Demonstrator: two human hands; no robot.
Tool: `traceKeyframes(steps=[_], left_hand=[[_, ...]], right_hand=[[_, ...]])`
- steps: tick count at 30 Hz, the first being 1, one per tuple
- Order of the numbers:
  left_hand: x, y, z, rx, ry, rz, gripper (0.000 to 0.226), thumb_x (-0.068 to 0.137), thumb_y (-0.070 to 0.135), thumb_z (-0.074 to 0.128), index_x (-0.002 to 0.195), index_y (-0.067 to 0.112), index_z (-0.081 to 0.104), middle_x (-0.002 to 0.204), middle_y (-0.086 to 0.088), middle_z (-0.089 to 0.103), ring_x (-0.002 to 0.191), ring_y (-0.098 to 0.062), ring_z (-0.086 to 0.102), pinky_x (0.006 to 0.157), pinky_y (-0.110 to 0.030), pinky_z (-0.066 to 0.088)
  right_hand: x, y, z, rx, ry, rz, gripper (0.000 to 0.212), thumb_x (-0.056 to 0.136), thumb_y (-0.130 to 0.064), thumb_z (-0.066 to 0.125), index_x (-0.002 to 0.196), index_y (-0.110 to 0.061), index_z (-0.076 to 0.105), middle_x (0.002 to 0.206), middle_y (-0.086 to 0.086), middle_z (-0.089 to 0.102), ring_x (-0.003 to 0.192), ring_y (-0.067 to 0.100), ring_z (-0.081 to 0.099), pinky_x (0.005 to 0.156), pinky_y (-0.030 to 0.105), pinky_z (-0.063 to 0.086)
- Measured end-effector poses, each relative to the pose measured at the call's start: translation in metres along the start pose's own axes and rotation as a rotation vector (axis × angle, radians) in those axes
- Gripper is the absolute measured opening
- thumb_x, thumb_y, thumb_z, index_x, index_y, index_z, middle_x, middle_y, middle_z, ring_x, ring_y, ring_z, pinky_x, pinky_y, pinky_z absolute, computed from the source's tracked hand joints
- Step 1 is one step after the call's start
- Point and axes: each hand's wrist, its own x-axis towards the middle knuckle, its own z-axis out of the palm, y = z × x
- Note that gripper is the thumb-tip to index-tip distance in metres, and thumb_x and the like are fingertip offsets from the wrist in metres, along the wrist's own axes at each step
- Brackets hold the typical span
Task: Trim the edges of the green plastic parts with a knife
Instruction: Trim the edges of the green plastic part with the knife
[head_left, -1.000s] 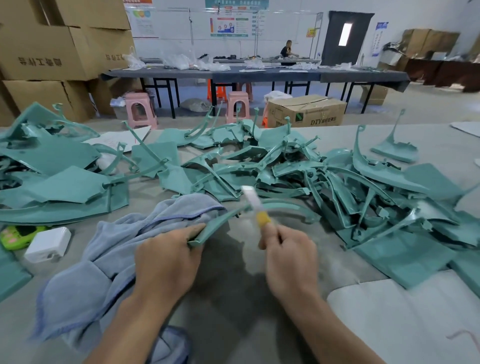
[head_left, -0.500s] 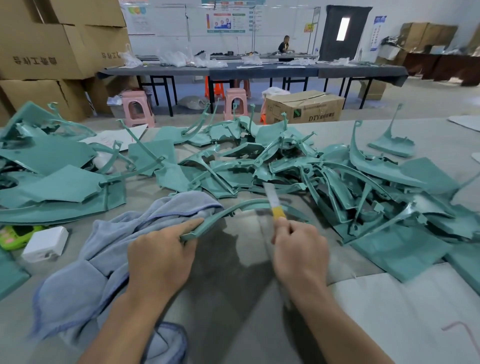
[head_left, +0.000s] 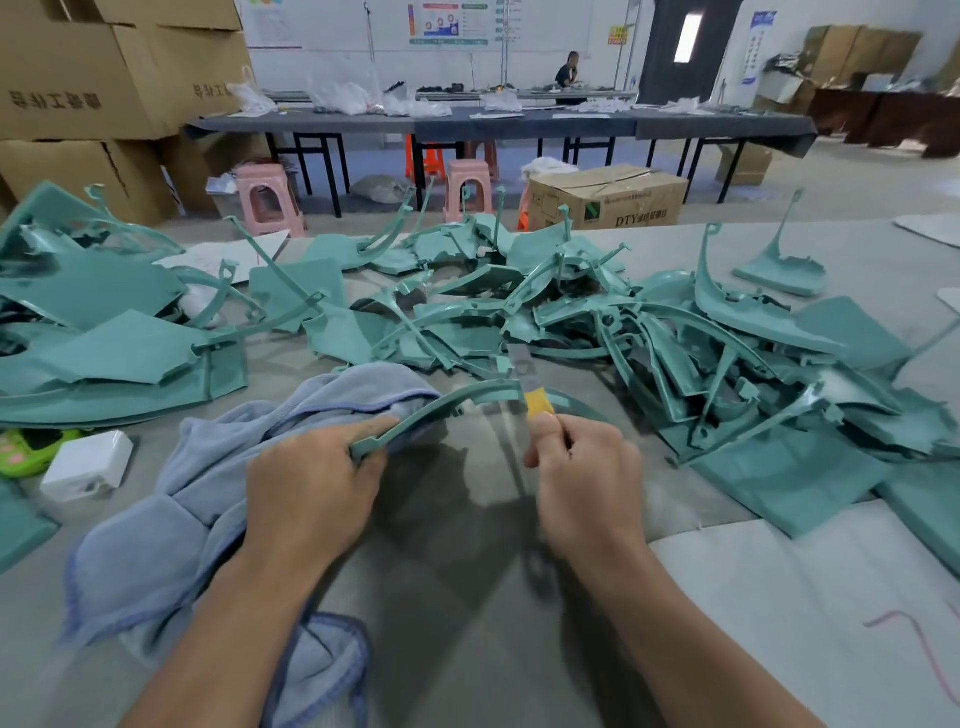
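Observation:
My left hand (head_left: 311, 483) grips one end of a curved green plastic part (head_left: 441, 408) that arches to the right above the table. My right hand (head_left: 582, 478) holds a knife (head_left: 527, 379) with a yellow collar and a grey blade pointing away from me. The blade crosses the arched part near its top. A large heap of green plastic parts (head_left: 649, 332) lies behind and to the right of my hands. More green parts (head_left: 114, 332) are stacked at the left.
A light blue cloth (head_left: 218, 488) lies under my left hand. At the left edge sit a white box (head_left: 88, 465) and a bright green object (head_left: 21, 449). A white sheet (head_left: 805, 597) covers the table's near right. Cardboard boxes, pink stools and long tables stand behind.
The knife has travelled right along the arched part, then sits lower against it. My left hand stays gripped on the part's end. The view has tilted slightly.

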Motion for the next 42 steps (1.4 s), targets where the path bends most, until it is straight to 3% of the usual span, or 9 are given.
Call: traceKeyframes(steps=[10,13,17,22,27,30,33,38,42], left_hand=[[-0.001,-0.001,-0.003,-0.015,-0.002,-0.181,0.011,0.081,0.027,0.073,0.071,0.029,0.077,0.053,-0.006,0.063,0.049,-0.037,0.06,0.053,-0.025,0.029],[-0.001,-0.001,-0.004,-0.16,-0.059,-0.339,0.024,0.074,0.037,0.076,0.061,0.021,0.066,0.047,0.007,0.051,0.05,-0.031,0.051,0.049,-0.028,0.033],[0.007,-0.001,-0.014,-0.816,-0.183,-0.669,0.023,0.059,0.036,0.075,0.075,0.02,0.075,0.069,0.0,0.074,0.062,-0.023,0.069,0.056,-0.035,0.053],[0.012,-0.008,-0.023,-1.205,-0.607,-1.029,0.02,0.081,0.007,0.068,0.098,-0.003,0.074,0.085,-0.022,0.076,0.058,-0.031,0.071,0.043,-0.032,0.053],[0.009,-0.029,-0.028,-1.373,-0.727,-1.068,0.042,0.072,0.016,0.068,0.111,0.0,0.072,0.112,-0.027,0.071,0.082,-0.036,0.07,0.059,-0.04,0.057],[0.01,-0.035,-0.029,-1.357,-0.766,-1.041,0.049,0.073,0.014,0.065,0.121,0.0,0.066,0.116,-0.029,0.07,0.085,-0.038,0.068,0.058,-0.039,0.057],[0.012,-0.035,-0.03,-1.34,-0.777,-1.026,0.039,0.078,0.009,0.064,0.116,-0.001,0.066,0.101,-0.025,0.074,0.07,-0.031,0.073,0.049,-0.033,0.058],[0.012,-0.031,-0.029,-1.303,-0.78,-1.031,0.018,0.094,0.0,0.055,0.108,-0.002,0.067,0.085,-0.02,0.076,0.056,-0.026,0.072,0.041,-0.027,0.053],[0.012,-0.032,-0.028,-1.208,-0.783,-1.008,0.02,0.094,0.0,0.057,0.11,-0.004,0.068,0.092,-0.024,0.075,0.06,-0.029,0.072,0.043,-0.028,0.054]], right_hand=[[0.024,0.026,-0.021,-0.306,0.053,0.506,0.044,0.102,-0.046,0.044,0.079,-0.011,0.06,0.067,0.003,0.051,0.066,0.028,0.048,0.063,0.035,0.036],[0.024,0.02,-0.024,-0.087,0.189,0.366,0.05,0.101,-0.035,0.047,0.058,-0.01,0.056,0.053,0.002,0.053,0.055,0.024,0.048,0.052,0.033,0.029],[0.011,0.003,-0.025,0.328,0.324,0.067,0.045,0.098,-0.041,0.046,0.061,-0.019,0.061,0.053,-0.001,0.055,0.046,0.012,0.044,0.048,0.034,0.034],[-0.007,-0.003,-0.013,0.262,-0.07,-0.183,0.045,0.099,-0.055,0.044,0.073,-0.021,0.059,0.061,0.001,0.055,0.052,0.016,0.045,0.048,0.04,0.039],[-0.005,-0.002,-0.008,-0.096,-0.418,-0.23,0.041,0.103,-0.045,0.05,0.069,-0.023,0.054,0.057,-0.006,0.053,0.06,0.016,0.049,0.06,0.031,0.036],[0.0,-0.005,-0.014,-0.345,-0.265,-0.187,0.045,0.105,-0.045,0.044,0.067,-0.024,0.052,0.053,-0.008,0.051,0.054,0.012,0.047,0.078,0.033,0.037],[0.007,0.001,-0.023,-0.324,0.054,-0.147,0.051,0.103,-0.036,0.054,0.056,-0.022,0.041,0.042,-0.008,0.038,0.044,0.012,0.036,0.065,0.031,0.028],[0.004,0.01,-0.015,-0.172,-0.375,-0.21,0.045,0.1,-0.043,0.057,0.06,-0.023,0.053,0.051,-0.004,0.054,0.046,0.008,0.047,0.05,0.024,0.034],[0.015,0.008,-0.014,-0.348,-0.036,0.014,0.052,0.104,-0.042,0.049,0.057,-0.02,0.052,0.048,-0.006,0.052,0.046,0.017,0.05,0.048,0.029,0.036]])
